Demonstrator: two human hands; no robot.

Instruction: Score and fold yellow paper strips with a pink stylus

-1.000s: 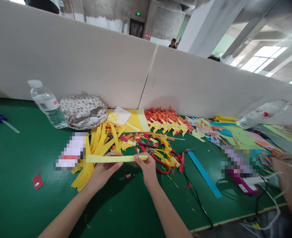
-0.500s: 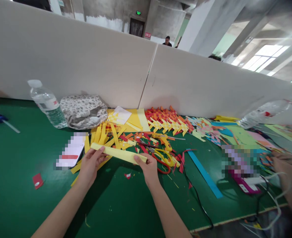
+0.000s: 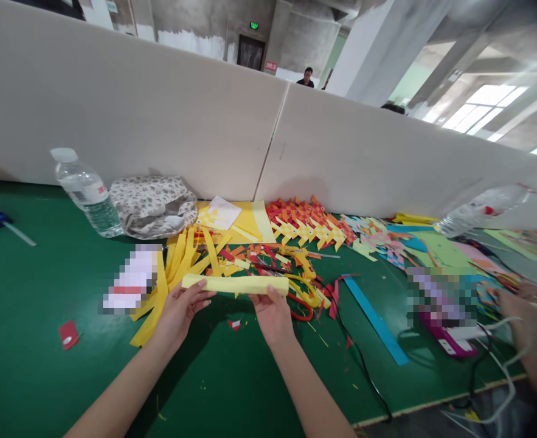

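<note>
A pale yellow paper strip [image 3: 236, 285] is stretched nearly level between my two hands, above the green table. My left hand [image 3: 183, 307] pinches its left end, thumb on the near face. At the other end, my right hand [image 3: 270, 310] grips it between thumb and fingers. Just behind lie darker yellow strips [image 3: 188, 255], a yellow glue gun [image 3: 301, 260] and scissors with yellow handles [image 3: 311, 291], partly covered by paper scraps. Woven yellow paper fish [image 3: 309, 232] sit in a row farther back, beside red and orange woven ones [image 3: 295, 210].
A water bottle [image 3: 88, 194] and a patterned cloth bundle [image 3: 152, 207] stand by the white partition [image 3: 181, 115]. A blurred phone [image 3: 131, 280] lies left. On the right are a blue strip [image 3: 375, 319], a black cable [image 3: 363, 365], another bottle [image 3: 482, 210] and another person's hand [image 3: 519, 310].
Both hands have shifted slightly right with the strip. Its right end has come up, so it lies more level and shows a broader face.
</note>
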